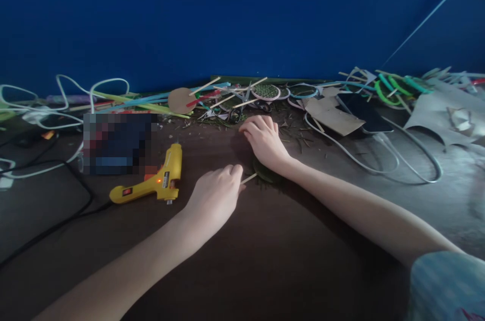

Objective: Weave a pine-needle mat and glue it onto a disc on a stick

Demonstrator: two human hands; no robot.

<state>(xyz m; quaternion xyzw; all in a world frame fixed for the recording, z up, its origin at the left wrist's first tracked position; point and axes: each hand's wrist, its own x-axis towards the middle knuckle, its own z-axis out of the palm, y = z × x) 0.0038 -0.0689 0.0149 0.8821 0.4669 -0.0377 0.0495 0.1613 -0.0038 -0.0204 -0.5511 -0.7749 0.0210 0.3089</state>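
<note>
My left hand point(217, 192) is closed round a thin pale stick point(249, 178), its fingertips partly turned from view. The stick's far end meets a dark green round piece point(270, 173) low over the brown table, partly hidden beneath my right wrist. My right hand point(265, 141) is palm down at the edge of scattered green needle-like scraps point(299, 135). Its fingers are bent and slightly apart, with nothing visible in them. Just beyond it are scissors point(246, 96). To the left of my left hand lies a yellow hot glue gun point(164, 179) with an orange light lit.
Along the blue wall point(242, 12) lie sticks, coloured strips and a green-covered disc point(265, 91). A brown cardboard disc point(182, 101) is at the back. A phone point(366, 113) with a white cable point(397, 159) lies right. A blurred-out object point(119, 144) and black cord point(49, 230) are left.
</note>
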